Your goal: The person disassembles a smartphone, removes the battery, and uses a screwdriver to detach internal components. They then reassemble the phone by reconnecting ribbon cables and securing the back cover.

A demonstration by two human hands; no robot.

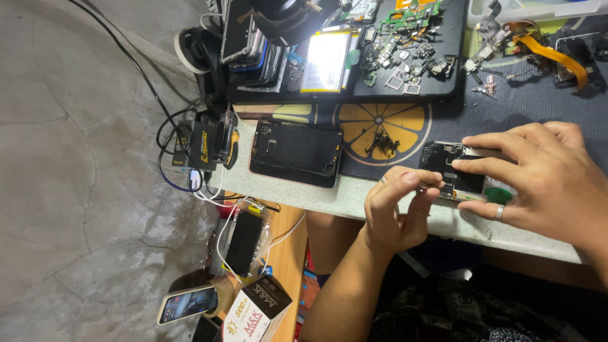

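Observation:
A small opened phone (451, 170) with its dark inner boards exposed lies near the front edge of the pale table (345, 197). My right hand (544, 180), with a ring on one finger, lies over its right part and holds it with spread fingers. My left hand (398, 212) reaches up from below, thumb and fingertips pinched together at the phone's left lower edge. Whether a small tool or part sits in that pinch is hidden.
A black phone frame (296, 152) lies to the left beside a mat with an orange-slice print (405, 123) and a heap of tiny screws (383, 142). Behind stand a dark tray of circuit parts (405, 44), a battery (326, 60) and an orange flex cable (550, 54). Cables and a yellow-black device (209, 145) hang off the left end; a lit phone (187, 304) and a box (256, 313) sit below.

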